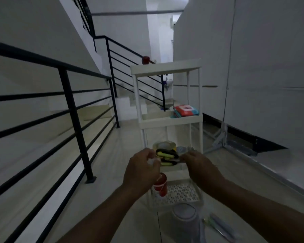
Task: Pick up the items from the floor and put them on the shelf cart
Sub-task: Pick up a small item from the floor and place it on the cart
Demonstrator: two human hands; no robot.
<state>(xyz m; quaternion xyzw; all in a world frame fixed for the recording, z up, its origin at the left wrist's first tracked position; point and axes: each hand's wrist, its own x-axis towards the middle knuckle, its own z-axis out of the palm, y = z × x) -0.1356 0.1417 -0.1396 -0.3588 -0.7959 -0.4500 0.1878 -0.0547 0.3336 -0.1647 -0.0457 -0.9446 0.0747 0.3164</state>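
Note:
A white shelf cart [167,69] with several tiers stands in front of me. My left hand [142,169] and my right hand [198,165] each grip one end of a clear packet of black and yellow items [167,157], held in front of a lower tier. A roll of tape [163,145] and a round clear item [181,149] lie on that tier behind the packet. A red can [161,184] stands on the bottom perforated tier. Red and blue packets [186,110] lie on the upper middle tier. On the floor are a grey cylindrical container [184,214] and thin packaged items [219,227].
A black metal stair railing [74,109] runs along the left, with steps beyond it. A white wall [253,67] bounds the right side, with a grey stand base [221,141] on the floor beside it. A red object [146,60] sits on the far handrail.

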